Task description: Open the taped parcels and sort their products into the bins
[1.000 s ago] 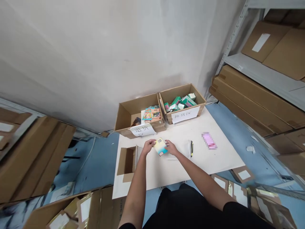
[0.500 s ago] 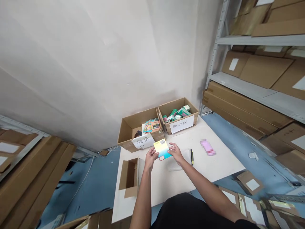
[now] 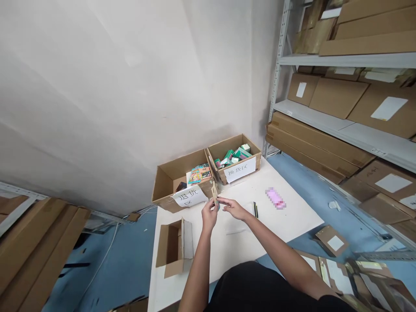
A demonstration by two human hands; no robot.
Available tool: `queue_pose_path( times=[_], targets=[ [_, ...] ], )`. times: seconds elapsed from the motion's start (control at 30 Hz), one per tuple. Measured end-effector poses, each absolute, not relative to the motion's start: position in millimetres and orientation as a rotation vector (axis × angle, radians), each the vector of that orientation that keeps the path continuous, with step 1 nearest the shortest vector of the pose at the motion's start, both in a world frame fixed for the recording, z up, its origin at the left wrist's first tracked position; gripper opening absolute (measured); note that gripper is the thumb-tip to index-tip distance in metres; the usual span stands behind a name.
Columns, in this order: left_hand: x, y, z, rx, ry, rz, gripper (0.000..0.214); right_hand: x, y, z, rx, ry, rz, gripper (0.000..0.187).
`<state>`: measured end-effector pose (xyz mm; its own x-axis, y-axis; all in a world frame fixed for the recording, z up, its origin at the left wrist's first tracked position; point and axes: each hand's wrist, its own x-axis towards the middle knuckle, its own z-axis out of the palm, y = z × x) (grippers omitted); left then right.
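My left hand (image 3: 210, 215) is closed on a small book (image 3: 214, 191), held upright over the table and seen almost edge-on, its pale side showing. My right hand (image 3: 233, 209) reaches in from the right with its fingers stretched out, the tips at the book's lower edge. Behind the book stands a cardboard box (image 3: 162, 200) with a handwritten paper label, holding colourful booklets (image 3: 199, 174). Beside it, a second labelled box (image 3: 257, 159) contains several green and white small cartons (image 3: 241, 153).
An open, smaller cardboard box (image 3: 166, 247) sits at the table's left. On the white table (image 3: 292, 216) lie a pixelated pink item (image 3: 275, 198), a dark strip with yellow (image 3: 255, 209) and a clear bag (image 3: 237, 229). Shelving with cartons (image 3: 338, 97) rises at right.
The book has turned from showing its yellow and blue barcoded face to nearly edge-on. My right hand has let its grip loosen, with its fingers now straightened. The view has shifted slightly.
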<state>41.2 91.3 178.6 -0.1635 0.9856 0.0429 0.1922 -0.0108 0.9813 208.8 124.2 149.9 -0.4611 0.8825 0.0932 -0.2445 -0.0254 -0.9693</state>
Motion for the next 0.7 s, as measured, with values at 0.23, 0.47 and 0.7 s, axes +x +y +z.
queue_pose_path(
  times=[0.23,0.47,0.7],
  targets=[
    [10,88,192,1.043,1.269,1.256,0.076,212,141,145,-0.930,-1.139,1.553,0.058],
    [28,84,192,1.164,1.698,1.473,0.066,208,141,158,-0.800,-1.181,1.647,0.049],
    [29,93,194,1.090,1.465,1.415,0.064,185,149,171,-0.680,-1.512,1.609,0.038]
  ],
)
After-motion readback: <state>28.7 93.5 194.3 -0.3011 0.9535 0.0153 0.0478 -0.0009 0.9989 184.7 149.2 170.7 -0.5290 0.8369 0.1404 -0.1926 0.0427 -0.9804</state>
